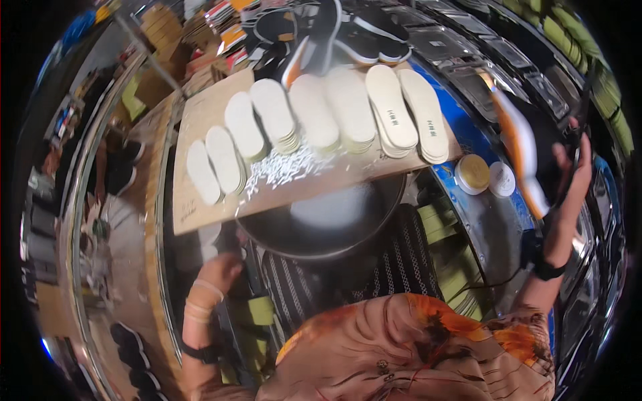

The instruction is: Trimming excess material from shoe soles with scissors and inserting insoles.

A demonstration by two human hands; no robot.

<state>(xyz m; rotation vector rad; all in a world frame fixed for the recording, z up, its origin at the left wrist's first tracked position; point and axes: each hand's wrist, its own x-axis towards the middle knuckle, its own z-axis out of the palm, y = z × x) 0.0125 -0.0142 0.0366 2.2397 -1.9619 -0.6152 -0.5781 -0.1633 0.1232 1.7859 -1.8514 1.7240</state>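
Note:
On the right, my right hand [576, 164] grips a black shoe [545, 144] with a white and orange sole, held tilted with its sole facing left. The shoe hides part of the fingers. My left hand [221, 273] is at the lower left, beside a dark round basin [314, 252]. Its fingers look curled; blur hides what they hold, if anything. Ahead, a board [200, 113] carries stacks of pale insoles [273, 110] in pairs, two of them cream insoles [426, 113] with print. Small white pieces [284, 167] lie scattered before the stacks.
Black shoes [374, 37] are piled beyond the board. A gold-lidded jar [472, 172] and a white-lidded container [501, 179] stand on the blue surface at right. Racks with shiny trays [521, 50] line the right side. More dark shoes [134, 347] are at lower left.

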